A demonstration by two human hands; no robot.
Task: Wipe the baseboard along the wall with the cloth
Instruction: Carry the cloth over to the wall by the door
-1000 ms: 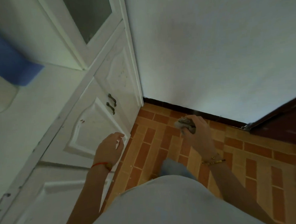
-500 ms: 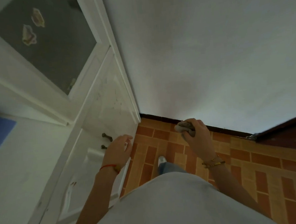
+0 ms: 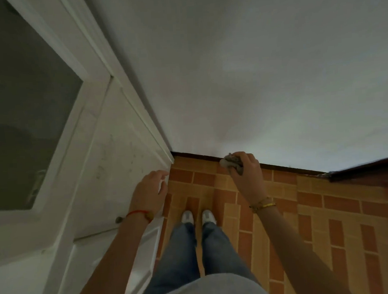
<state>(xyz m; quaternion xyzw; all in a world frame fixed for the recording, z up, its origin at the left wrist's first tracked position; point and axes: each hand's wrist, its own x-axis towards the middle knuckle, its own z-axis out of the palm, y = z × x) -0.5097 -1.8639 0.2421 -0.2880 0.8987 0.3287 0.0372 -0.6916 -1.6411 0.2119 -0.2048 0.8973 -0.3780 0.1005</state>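
A dark brown baseboard (image 3: 287, 168) runs along the foot of the white wall (image 3: 252, 75), from the cabinet corner at left to a dark door frame at right. My right hand (image 3: 247, 177) is closed around a crumpled grey cloth (image 3: 231, 163), which appears level with the baseboard in the image; whether it touches I cannot tell. My left hand (image 3: 149, 192) hangs with fingers spread and empty, beside the lower corner of the white cabinet (image 3: 113, 174).
The white cabinet with a glass door panel (image 3: 22, 112) fills the left side. Orange brick-pattern floor tiles (image 3: 329, 218) spread to the right. My two white shoes (image 3: 198, 216) stand close to the wall. A dark red door frame (image 3: 369, 170) is at right.
The view has tilted upward and shifted toward the wall, so my feet now show. The right hand with the cloth stays by the baseboard; the left hand has come off the cabinet door.
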